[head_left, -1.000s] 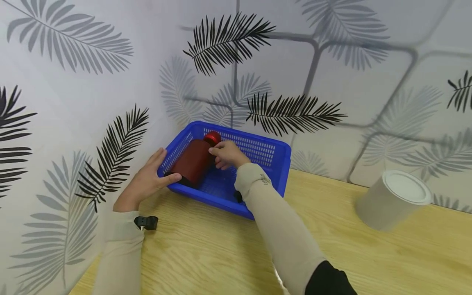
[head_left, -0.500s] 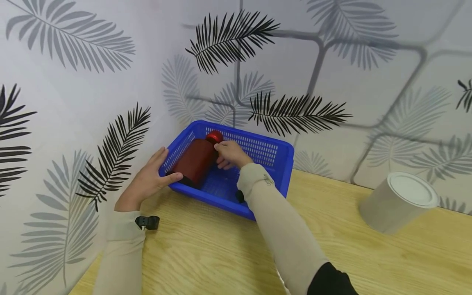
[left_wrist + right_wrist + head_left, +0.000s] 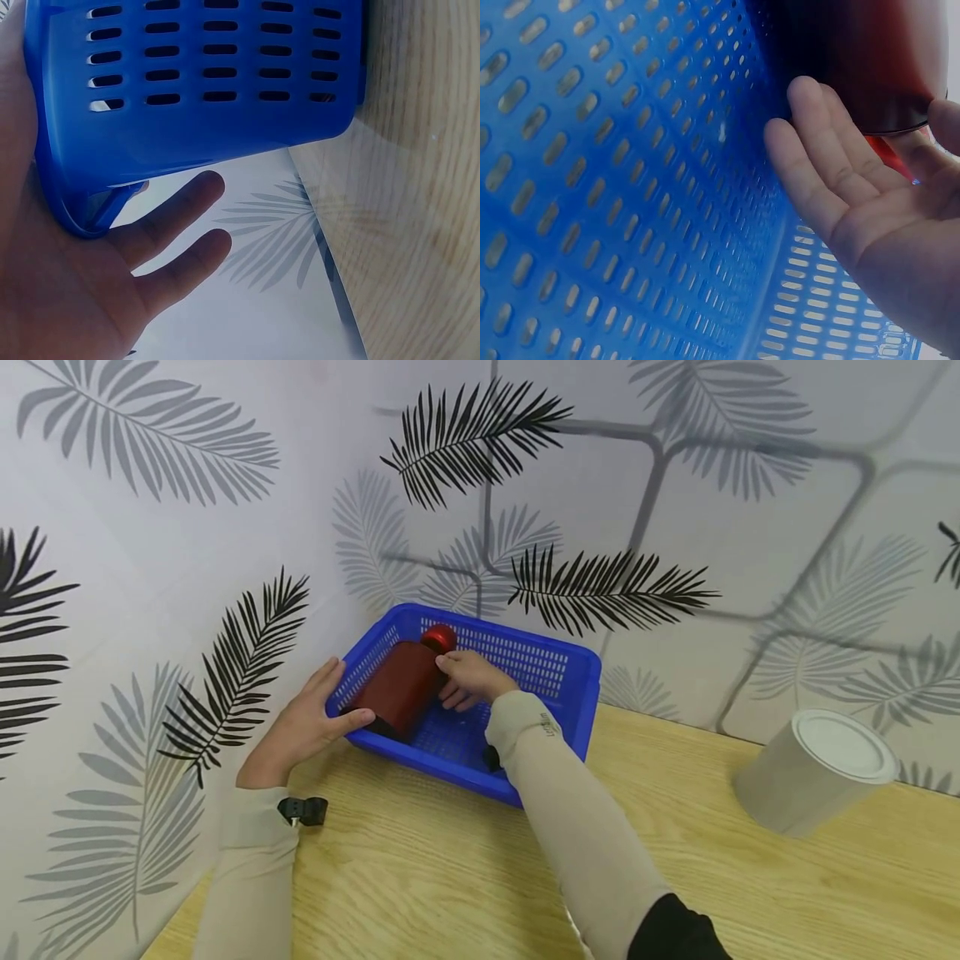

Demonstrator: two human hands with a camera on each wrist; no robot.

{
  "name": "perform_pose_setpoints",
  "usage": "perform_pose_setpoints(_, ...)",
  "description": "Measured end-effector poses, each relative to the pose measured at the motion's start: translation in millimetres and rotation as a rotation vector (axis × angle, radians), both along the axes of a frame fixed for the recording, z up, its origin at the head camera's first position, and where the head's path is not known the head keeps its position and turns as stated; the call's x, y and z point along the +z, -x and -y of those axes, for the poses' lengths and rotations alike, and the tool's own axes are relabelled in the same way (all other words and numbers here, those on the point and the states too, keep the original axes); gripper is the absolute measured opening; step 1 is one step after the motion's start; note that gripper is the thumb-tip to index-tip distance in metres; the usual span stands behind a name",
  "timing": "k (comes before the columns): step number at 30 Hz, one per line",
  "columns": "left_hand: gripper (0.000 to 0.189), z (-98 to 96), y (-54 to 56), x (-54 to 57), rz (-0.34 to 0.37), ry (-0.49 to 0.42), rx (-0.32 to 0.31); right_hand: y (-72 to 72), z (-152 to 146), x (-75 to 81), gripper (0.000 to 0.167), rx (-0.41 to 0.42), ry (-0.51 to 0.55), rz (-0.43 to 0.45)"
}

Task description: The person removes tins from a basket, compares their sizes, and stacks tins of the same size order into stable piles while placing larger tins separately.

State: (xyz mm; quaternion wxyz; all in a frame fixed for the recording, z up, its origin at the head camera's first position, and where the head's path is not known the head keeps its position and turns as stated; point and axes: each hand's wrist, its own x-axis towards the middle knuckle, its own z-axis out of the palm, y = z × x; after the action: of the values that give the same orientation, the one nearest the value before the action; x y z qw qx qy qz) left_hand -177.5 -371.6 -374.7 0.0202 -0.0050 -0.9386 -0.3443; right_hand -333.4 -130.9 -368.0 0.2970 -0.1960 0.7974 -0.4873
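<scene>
The worktop was pale yellowish wood with a wavy grain, running back to walls printed with black and grey palm leaves and broad grey lines on the far side and at the left. Towards the far left stood a blue basket with slotted sides, and well apart at the right, near the far wall, a pale grey canister with a whitish lid. The dark red bottle lay inside the left part of the basket, its shiny red cap pointing to the far side. The left hand rested on the basket's left end, its grip wide, thumb over the near rim; below it a black device sat at the beige cuff. The right hand reached into the basket with a narrow grip, thumb and forefinger pinching the bottle by its shoulder. The left wrist view alone showed the end wall's rows of slots from outside, with two straight fingers reaching past the rim's corner. The right wrist view showed what the head view mostly hid: three loosely extended fingers beside the bottle, the forefinger passing behind its shoulder near the red cap, and the basket's perforated floor bearing a small pale fleck.
</scene>
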Motion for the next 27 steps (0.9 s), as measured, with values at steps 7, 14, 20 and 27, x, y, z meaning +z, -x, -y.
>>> perform_pose_setpoints(7,0.107,-0.7,-0.4,-0.7,0.005,0.002,0.012,0.9,0.0,2.1,0.045,-0.022,0.05,0.007)
perform_pose_setpoints(14,0.105,-0.9,1.8,1.1,-0.013,-0.001,0.01,2.1,-0.1,6.7,0.035,-0.031,0.15,0.056)
perform_pose_setpoints(20,0.105,0.0,1.5,0.0,-0.015,0.001,0.011,0.8,-0.2,8.9,0.05,-0.002,0.198,0.1)
perform_pose_setpoints(27,0.106,0.5,1.0,0.8,-0.003,-0.008,0.011,-4.1,2.5,11.7,0.061,0.038,0.236,0.104)
